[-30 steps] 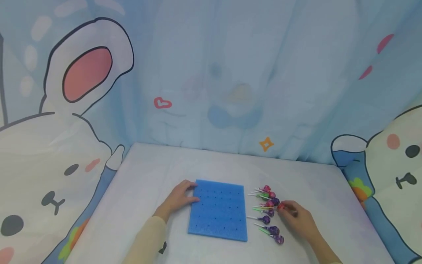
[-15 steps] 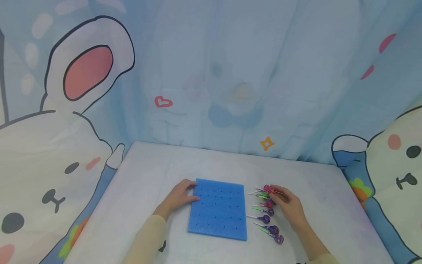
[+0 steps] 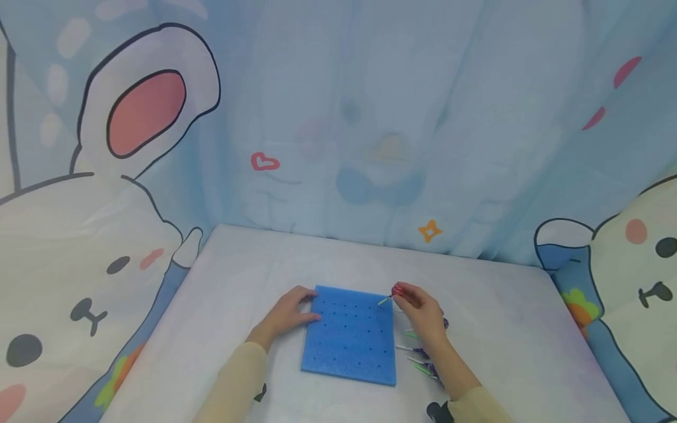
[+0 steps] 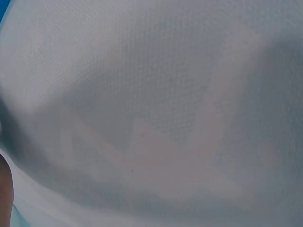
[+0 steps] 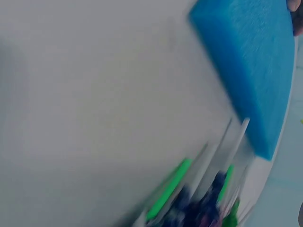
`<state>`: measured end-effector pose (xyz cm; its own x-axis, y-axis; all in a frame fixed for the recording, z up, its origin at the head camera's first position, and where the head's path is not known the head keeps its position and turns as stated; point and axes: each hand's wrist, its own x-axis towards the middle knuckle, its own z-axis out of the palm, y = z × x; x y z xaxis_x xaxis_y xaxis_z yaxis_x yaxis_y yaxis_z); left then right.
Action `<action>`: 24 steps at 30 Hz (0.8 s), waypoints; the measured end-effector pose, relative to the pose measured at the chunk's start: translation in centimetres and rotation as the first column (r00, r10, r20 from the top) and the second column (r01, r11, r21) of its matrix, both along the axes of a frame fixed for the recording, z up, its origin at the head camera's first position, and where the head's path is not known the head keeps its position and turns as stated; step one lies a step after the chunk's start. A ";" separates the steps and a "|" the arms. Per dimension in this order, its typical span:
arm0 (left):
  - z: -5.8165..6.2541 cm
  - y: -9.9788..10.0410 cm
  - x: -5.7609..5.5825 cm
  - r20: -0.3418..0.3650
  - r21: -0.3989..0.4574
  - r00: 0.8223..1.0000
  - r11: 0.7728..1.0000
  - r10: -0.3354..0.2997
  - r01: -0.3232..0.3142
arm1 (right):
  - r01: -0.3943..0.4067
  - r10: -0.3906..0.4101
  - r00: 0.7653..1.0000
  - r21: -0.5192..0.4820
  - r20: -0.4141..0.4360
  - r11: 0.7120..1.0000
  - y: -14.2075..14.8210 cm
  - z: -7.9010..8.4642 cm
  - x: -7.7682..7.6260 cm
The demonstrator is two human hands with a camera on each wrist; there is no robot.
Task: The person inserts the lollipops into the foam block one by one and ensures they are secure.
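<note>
A blue foam board point(image 3: 351, 338) dotted with small holes lies flat on the table. My left hand point(image 3: 288, 312) rests against its left edge, thumb and fingertips touching the edge near the far corner. Over the far right corner, my right hand point(image 3: 425, 316) pinches a lollipop point(image 3: 396, 290) by its red-pink wrapped head. The lollipop's pale yellow-green stick points down and left toward the board's holes; whether its tip touches the foam cannot be told. More lollipops point(image 3: 419, 352), mostly purple, lie right of the board, partly hidden beneath my right forearm.
White and green lollipop sticks point(image 5: 170, 189) point toward the foam's edge in the right wrist view. White cloth covers the table point(image 3: 529, 329). A blue printed curtain point(image 3: 296, 194) hangs behind it.
My right hand has picked a red-pink lollipop from the row and carried it left, over the board's far right corner. The left hand has stayed against the board's edge.
</note>
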<state>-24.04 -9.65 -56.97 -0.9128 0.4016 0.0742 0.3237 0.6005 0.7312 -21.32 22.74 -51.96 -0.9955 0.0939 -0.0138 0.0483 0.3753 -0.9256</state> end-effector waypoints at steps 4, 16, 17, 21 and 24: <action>-0.2 0.0 0.0 0.014 -0.009 1.000 1.000 0.000 0.000 | 0.009 -0.009 1.000 -0.024 -0.019 1.000 -2.2 -0.2 -0.5; -0.1 0.0 -0.3 0.028 -0.019 0.999 1.000 0.014 -0.014 | -0.004 0.003 0.997 -0.021 -0.082 1.000 -7.5 -0.8 -1.0; -0.2 0.0 -0.3 0.029 -0.021 0.999 1.000 0.015 -0.014 | -0.011 0.008 0.997 -0.028 -0.080 1.000 -7.8 -0.8 -1.0; -0.2 0.0 -0.4 0.029 -0.019 0.999 1.000 0.015 -0.015 | -0.033 0.031 0.998 -0.033 -0.063 0.999 -8.5 -0.8 -1.2; -0.2 0.0 -0.4 0.030 -0.014 1.000 1.000 0.009 -0.008 | -0.043 0.041 0.998 -0.033 -0.056 0.999 -9.0 -1.0 -1.3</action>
